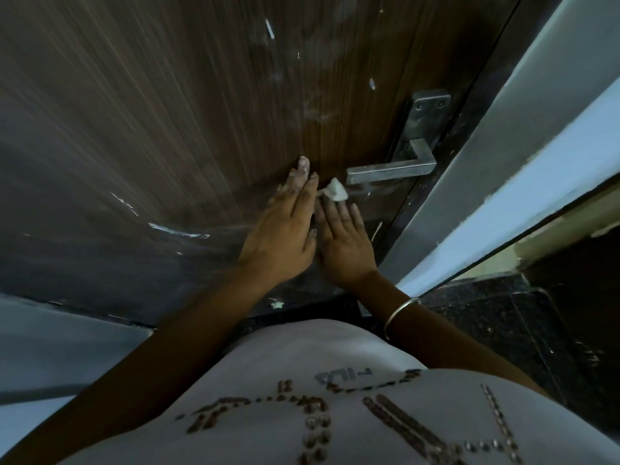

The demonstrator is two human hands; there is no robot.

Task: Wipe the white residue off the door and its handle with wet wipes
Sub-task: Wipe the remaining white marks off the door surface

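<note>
Right hand [345,243] fingertips pinch wet wipe [335,190] on door [201,112]; left hand [281,236] flat, fingers apart; handle [389,171] lever horizontal, pointing left

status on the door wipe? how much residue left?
Done: can't point to any area as finished. In hand: the right hand presses a small wad of wet wipe to the door just below the handle; the left hand lies flat beside it. Left: white streaks lower left, flecks above, smudges near the handle plate. Early to midway.
</note>
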